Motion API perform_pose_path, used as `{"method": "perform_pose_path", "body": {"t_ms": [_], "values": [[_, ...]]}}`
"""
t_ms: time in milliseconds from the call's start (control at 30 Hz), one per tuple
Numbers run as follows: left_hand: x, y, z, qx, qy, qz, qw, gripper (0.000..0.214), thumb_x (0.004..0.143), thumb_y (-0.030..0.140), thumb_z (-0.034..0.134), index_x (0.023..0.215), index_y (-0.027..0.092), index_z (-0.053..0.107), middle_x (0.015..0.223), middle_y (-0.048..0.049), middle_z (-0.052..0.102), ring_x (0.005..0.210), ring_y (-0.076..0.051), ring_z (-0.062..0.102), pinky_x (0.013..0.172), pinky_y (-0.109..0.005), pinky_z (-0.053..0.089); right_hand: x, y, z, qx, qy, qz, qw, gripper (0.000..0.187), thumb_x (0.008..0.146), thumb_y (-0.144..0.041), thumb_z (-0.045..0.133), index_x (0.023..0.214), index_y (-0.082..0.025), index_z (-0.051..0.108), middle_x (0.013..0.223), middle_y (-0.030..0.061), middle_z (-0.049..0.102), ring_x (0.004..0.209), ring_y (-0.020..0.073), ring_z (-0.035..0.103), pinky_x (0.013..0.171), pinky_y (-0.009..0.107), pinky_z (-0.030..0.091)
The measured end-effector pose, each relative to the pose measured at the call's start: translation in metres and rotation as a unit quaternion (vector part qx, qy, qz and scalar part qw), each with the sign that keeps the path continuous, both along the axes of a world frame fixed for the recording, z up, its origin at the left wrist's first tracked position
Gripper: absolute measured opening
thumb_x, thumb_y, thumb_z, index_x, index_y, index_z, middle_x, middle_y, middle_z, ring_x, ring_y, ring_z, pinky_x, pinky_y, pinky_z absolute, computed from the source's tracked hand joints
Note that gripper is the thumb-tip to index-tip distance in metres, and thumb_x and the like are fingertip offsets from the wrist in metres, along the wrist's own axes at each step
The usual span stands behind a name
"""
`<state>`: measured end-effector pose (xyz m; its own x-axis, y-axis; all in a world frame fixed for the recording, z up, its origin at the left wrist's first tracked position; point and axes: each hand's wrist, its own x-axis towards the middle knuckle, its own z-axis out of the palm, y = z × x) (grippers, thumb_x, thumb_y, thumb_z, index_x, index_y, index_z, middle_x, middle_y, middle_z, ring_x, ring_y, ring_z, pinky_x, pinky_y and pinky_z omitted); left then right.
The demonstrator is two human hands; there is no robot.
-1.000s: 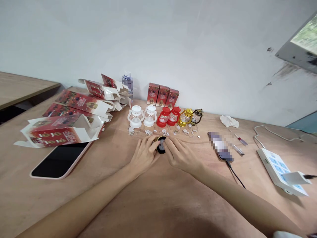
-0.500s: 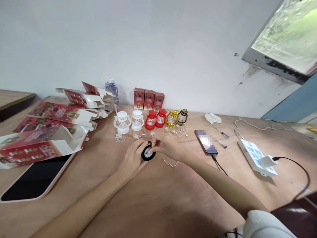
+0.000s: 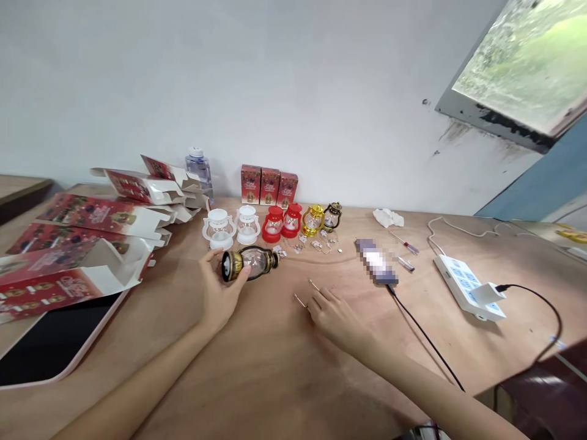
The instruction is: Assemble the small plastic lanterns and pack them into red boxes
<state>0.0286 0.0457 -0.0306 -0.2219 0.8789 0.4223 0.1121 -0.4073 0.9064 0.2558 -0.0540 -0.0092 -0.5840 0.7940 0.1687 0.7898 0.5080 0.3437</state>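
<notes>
A small black and gold lantern (image 3: 259, 261) with a clear middle lies sideways in my left hand (image 3: 219, 293), its round base turned to the left. My left thumb presses along the near side, with fingers behind. Lower and to the right, my right hand (image 3: 337, 318) is down at the tabletop, its fingers closed over a thin bent wire handle (image 3: 300, 300). Two wire ends stick out past the fingertips; the rest is hidden. Behind stand white lanterns (image 3: 247, 226), red lanterns (image 3: 291, 221), a gold lantern (image 3: 313, 221) and a dark bronze lantern (image 3: 332, 217).
Small wire pieces (image 3: 321, 245) lie before the lanterns. Red boxes (image 3: 269, 186) stand by the wall near a water bottle (image 3: 199, 171). Opened cartons (image 3: 87, 263) partly cover a large phone (image 3: 59, 339) at left. At right are another phone (image 3: 378, 263), a screwdriver (image 3: 409, 247) and a power strip (image 3: 468, 287).
My left hand has moved left with the lantern, which has turned from base-on to sideways. My right hand has left the lantern's base and come down onto the wire handle.
</notes>
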Motion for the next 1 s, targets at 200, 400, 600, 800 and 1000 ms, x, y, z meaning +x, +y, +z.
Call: {"method": "perform_pose_path", "body": {"t_ms": [200, 400, 600, 800, 1000], "values": [[0.003, 0.004, 0.01, -0.145, -0.12, -0.082, 0.979, 0.044, 0.061, 0.046, 0.072, 0.092, 0.02, 0.055, 0.089, 0.0001, 0.056, 0.075, -0.014, 0.057, 0.06, -0.025, 0.053, -0.002, 0.013, -0.005, 0.068, 0.005, 0.02, 0.997, 0.02, 0.085, -0.002, 0.047, 0.073, -0.016, 0.053, 0.07, 0.0061, 0.06, 0.063, 0.019, 0.054, 0.057, 0.031, 0.037], [0.006, 0.0, 0.015, -0.189, -0.196, -0.125, 0.954, 0.04, 0.058, 0.044, 0.074, 0.084, 0.021, 0.054, 0.088, 0.0028, 0.053, 0.075, -0.014, 0.058, 0.058, -0.026, 0.056, -0.004, 0.019, -0.002, 0.09, 0.072, 0.091, 0.989, 0.022, 0.088, -0.007, 0.043, 0.07, -0.018, 0.051, 0.062, 0.0012, 0.056, 0.058, 0.0164, 0.049, 0.059, 0.03, 0.034], [0.007, 0.0, 0.018, -0.197, -0.189, -0.115, 0.955, 0.039, 0.058, 0.043, 0.073, 0.082, 0.02, 0.053, 0.084, 0.0038, 0.053, 0.074, -0.013, 0.059, 0.059, -0.027, 0.056, 0.003, 0.011, 0.019, 0.019, 0.065, 0.241, 0.968, 0.022, 0.095, -0.012, 0.039, 0.104, -0.014, 0.059, 0.102, 0.0075, 0.067, 0.082, 0.0167, 0.056, 0.071, 0.031, 0.037], [0.007, 0.002, 0.015, -0.207, -0.182, -0.109, 0.955, 0.039, 0.057, 0.042, 0.072, 0.083, 0.02, 0.053, 0.081, 0.0042, 0.052, 0.069, -0.012, 0.056, 0.054, -0.022, 0.052, -0.005, 0.025, 0.011, 0.031, 0.04, 0.331, 0.942, 0.029, 0.093, -0.009, 0.04, 0.068, -0.018, 0.052, 0.067, 0.002, 0.059, 0.064, 0.0134, 0.052, 0.062, 0.03, 0.033], [0.006, 0.002, 0.012, -0.2, -0.17, -0.116, 0.958, 0.036, 0.058, 0.041, 0.071, 0.082, 0.02, 0.052, 0.081, 0.0032, 0.052, 0.066, -0.011, 0.053, 0.048, -0.018, 0.046, -0.015, 0.032, 0.011, -0.088, 0.427, 0.146, 0.888, 0.016, 0.097, -0.02, 0.031, 0.087, -0.021, 0.043, 0.072, 0.0009, 0.06, 0.064, 0.0125, 0.055, 0.06, 0.026, 0.04]]}}
